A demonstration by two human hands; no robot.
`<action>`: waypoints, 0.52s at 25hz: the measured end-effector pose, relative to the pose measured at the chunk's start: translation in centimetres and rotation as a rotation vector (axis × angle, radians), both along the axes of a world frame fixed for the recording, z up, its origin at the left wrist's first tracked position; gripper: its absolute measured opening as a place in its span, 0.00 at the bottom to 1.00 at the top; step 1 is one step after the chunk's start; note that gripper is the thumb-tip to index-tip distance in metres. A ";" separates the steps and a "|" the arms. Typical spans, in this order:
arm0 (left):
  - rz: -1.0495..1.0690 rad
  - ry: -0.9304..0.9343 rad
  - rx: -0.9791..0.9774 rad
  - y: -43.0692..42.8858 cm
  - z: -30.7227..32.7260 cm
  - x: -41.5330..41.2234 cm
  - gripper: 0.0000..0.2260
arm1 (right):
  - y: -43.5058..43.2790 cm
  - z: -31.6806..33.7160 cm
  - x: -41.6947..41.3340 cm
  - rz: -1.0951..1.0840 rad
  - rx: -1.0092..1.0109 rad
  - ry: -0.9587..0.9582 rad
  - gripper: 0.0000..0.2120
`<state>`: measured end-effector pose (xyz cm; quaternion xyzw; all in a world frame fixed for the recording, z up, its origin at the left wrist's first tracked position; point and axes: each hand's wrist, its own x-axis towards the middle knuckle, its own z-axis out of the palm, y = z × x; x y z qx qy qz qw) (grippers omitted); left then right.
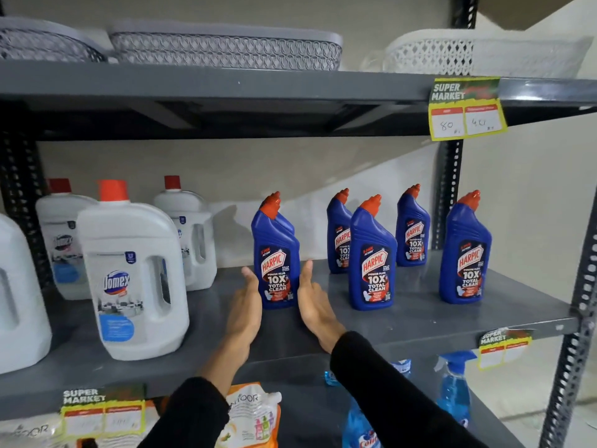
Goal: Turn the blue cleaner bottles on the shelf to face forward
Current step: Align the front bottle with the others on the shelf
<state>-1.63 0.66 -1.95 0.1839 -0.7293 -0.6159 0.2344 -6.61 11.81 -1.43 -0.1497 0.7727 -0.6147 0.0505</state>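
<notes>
Five blue bottles point(371, 253) on shelf point(420, 318), labels forward. Leftmost bottle point(276, 253) flanked by left hand point(245, 305) and right hand point(315, 302), both grips apart, palms steadying for alignment.

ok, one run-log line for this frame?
phase: facing bottles | left hand: open, beside leftmost blue bottle | right hand: open, other side | contact: cannot tell | visible labels: forward
</notes>
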 end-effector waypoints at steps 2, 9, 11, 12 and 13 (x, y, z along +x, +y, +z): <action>-0.029 0.021 -0.034 0.2 0.1 0.5 0.31 | 0.4 0.0 0.5 -0.023 0.030 0.009 0.45; -0.015 0.061 -0.090 1.0 0.1 2.5 0.27 | 2.1 0.0 2.4 0.015 -0.017 0.040 0.39; -0.009 0.071 -0.143 1.4 0.1 3.1 0.29 | 2.7 -0.4 2.9 0.024 -0.033 0.056 0.42; -0.002 0.080 -0.163 1.5 0.0 3.4 0.30 | 2.9 -0.6 2.9 0.027 -0.037 0.064 0.44; 0.007 0.091 -0.179 1.5 -0.1 3.6 0.30 | 2.9 -0.7 3.0 0.031 -0.037 0.066 0.45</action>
